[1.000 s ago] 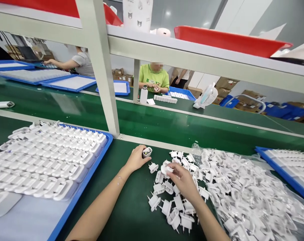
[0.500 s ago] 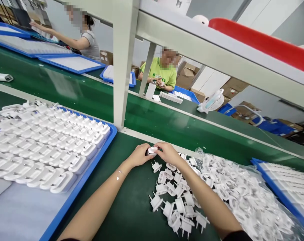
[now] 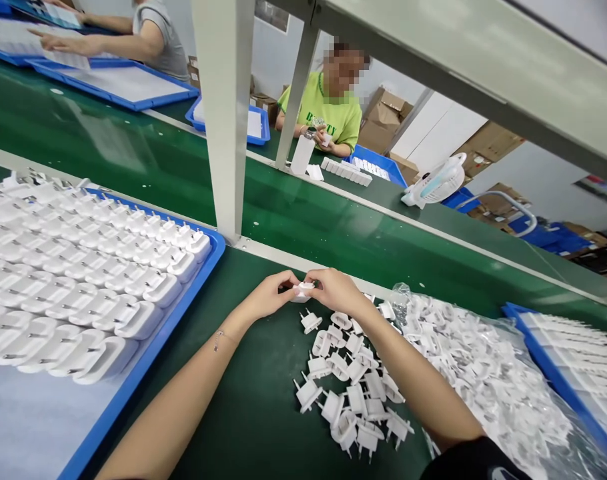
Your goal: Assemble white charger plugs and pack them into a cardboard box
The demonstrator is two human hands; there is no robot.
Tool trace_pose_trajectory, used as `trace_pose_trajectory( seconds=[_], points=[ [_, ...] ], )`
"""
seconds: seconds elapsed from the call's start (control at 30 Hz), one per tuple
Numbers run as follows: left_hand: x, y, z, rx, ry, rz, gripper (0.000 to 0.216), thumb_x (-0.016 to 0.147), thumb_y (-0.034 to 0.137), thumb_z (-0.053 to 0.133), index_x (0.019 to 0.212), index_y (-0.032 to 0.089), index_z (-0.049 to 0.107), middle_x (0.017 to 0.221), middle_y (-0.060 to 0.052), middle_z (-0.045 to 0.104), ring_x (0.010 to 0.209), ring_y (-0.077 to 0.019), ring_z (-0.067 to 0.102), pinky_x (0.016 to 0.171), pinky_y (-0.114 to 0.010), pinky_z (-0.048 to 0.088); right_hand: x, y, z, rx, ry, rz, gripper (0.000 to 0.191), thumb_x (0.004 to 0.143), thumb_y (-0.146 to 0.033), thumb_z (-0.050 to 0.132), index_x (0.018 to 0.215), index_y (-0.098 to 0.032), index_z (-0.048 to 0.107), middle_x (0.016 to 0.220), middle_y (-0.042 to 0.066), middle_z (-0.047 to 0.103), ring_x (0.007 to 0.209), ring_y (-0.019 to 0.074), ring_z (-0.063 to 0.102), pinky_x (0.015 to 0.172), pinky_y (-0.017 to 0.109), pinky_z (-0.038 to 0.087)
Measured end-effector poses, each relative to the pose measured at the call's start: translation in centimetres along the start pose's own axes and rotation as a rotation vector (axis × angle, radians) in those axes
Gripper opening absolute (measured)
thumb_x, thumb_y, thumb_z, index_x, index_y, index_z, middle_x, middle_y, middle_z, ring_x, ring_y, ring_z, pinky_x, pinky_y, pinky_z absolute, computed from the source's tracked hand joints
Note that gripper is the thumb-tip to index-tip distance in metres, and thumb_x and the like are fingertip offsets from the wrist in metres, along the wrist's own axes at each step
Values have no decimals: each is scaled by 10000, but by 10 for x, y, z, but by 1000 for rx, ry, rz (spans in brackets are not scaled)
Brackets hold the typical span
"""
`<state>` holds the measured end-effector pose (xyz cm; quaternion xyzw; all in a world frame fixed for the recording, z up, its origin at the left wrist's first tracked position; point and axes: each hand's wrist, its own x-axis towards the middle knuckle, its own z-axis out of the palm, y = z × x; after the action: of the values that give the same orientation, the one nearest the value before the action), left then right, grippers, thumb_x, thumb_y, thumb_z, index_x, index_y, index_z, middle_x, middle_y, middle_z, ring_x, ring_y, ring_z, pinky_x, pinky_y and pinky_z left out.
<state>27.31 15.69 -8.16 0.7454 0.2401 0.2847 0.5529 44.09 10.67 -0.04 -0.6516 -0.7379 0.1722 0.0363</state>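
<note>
The white charger piece (image 3: 302, 290) sits pinched between both hands just above the green counter (image 3: 243, 407), a little below the base of the grey post (image 3: 227, 120). The left hand (image 3: 266, 297) and right hand (image 3: 336, 290) close their fingers on it from either side. Loose plug inserts (image 3: 348, 393) lie below the right hand, a blue tray (image 3: 183, 293) to the left.

Head view, downward (close over bench)
</note>
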Motion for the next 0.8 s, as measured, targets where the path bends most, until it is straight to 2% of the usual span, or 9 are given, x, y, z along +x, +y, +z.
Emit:
trace_pose_trajectory(
  seconds=[0.17, 0.3, 0.37, 0.47, 0.53, 0.63, 0.67, 0.73, 0.8],
  points=[
    [-2, 4, 2, 108, 40, -15, 95, 841, 275, 496, 812, 186, 512, 808, 13, 580, 771, -150, 537, 730, -271, 405, 0, 6, 4, 37, 23, -81, 58, 779, -250, 616, 769, -224, 566, 803, -31, 643, 665, 121, 531, 526, 221, 220],
    [-7, 5, 7, 162, 85, 3, 95, 853, 280, 466, 826, 196, 502, 791, 22, 572, 762, -151, 541, 719, -268, 409, -3, 8, 10, 53, 96, -136, 55, 785, -245, 605, 781, -223, 555, 810, -24, 634, 699, 133, 530, 541, 222, 239],
    [-10, 3, 10, 161, 102, 30, 113, 850, 293, 470, 881, 200, 525, 851, 10, 598, 808, -162, 560, 761, -282, 422, -3, 10, 14, 77, 130, -134, 38, 787, -240, 596, 791, -219, 565, 800, -13, 632, 705, 142, 533, 552, 225, 261],
    [-15, 2, 14, 173, 128, 66, 245, 810, 296, 530, 1037, 206, 537, 988, -22, 626, 901, -191, 578, 850, -325, 425, -3, 12, 22, 235, 168, -112, 38, 781, -228, 586, 795, -195, 576, 803, 11, 630, 704, 150, 545, 588, 232, 334],
    [-20, 7, 18, 130, 158, 45, 303, 793, 289, 555, 1080, 196, 533, 987, -40, 638, 901, -203, 588, 851, -341, 433, -7, 11, 27, 458, 200, -80, 89, 808, -247, 540, 854, -178, 572, 836, 34, 630, 711, 151, 561, 623, 249, 396],
    [-37, 29, 24, -124, 174, 7, 314, 817, 316, 552, 1094, 170, 535, 994, -69, 648, 916, -210, 598, 808, -322, 452, -32, 2, 27, 802, 254, -74, 263, 871, -337, 434, 1063, -168, 495, 914, 64, 626, 732, 150, 580, 666, 288, 462],
    [-45, 39, 26, -221, 169, 5, 332, 823, 327, 558, 1112, 165, 533, 1023, -78, 646, 939, -212, 595, 806, -312, 451, -46, -4, 24, 854, 269, -102, 341, 861, -365, 455, 1147, -179, 442, 993, 76, 616, 763, 152, 583, 689, 303, 475],
    [-63, 63, 30, -375, 156, 5, 358, 832, 329, 572, 1148, 165, 535, 1060, -85, 641, 974, -209, 587, 817, -291, 442, -77, -20, 17, 818, 280, -181, 628, 767, -391, 611, 1295, -234, 309, 1215, 98, 533, 884, 170, 578, 761, 337, 483],
    [-83, 85, 35, -501, 151, -1, 368, 836, 314, 582, 1171, 167, 544, 1068, -89, 636, 982, -201, 580, 825, -273, 434, -108, -40, 8, 673, 277, -234, 934, 644, -362, 746, 1384, -302, 179, 1361, 97, 418, 1026, 207, 544, 846, 374, 466]
  ],
)
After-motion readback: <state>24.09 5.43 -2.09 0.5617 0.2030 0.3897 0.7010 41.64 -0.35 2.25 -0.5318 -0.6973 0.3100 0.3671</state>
